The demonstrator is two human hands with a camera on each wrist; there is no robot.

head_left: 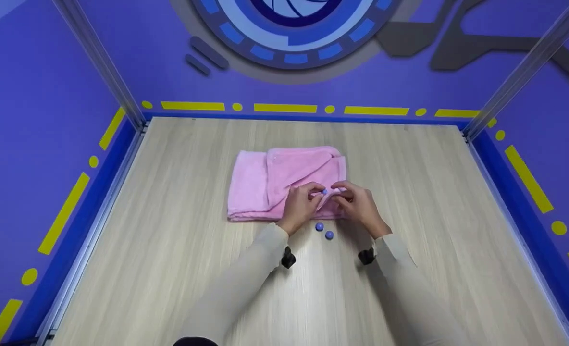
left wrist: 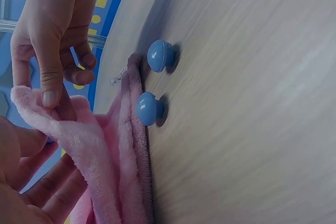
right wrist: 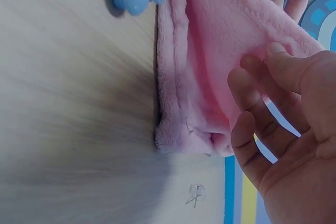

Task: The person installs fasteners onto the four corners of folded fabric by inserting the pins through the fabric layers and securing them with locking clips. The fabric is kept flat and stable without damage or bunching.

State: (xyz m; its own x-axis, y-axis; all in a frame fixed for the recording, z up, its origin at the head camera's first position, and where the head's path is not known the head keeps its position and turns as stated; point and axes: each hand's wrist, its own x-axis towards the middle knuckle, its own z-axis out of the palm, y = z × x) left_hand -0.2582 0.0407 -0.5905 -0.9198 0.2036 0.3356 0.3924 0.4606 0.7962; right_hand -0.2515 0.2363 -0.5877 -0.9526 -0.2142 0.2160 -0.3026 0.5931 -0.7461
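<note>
A folded pink plush blanket (head_left: 251, 182) lies on the table, its front right corner lifted. My left hand (head_left: 301, 206) pinches a small blue piece (head_left: 324, 191) beside that raised edge; in the left wrist view the fingers and cloth mostly cover it. With thumb and fingertips, my right hand (head_left: 360, 206) grips the raised blanket edge (right wrist: 294, 45). Two blue mushroom-shaped caps (left wrist: 160, 56) (left wrist: 149, 109) sit on the table just in front of the blanket, between my wrists.
In the right wrist view, a small clear piece with thin prongs (right wrist: 197, 192) is on the table beyond the blanket's right end. Purple panels (head_left: 121, 81) with metal corner posts (head_left: 97, 48) wall in the wooden table (head_left: 179, 288) at the back and sides.
</note>
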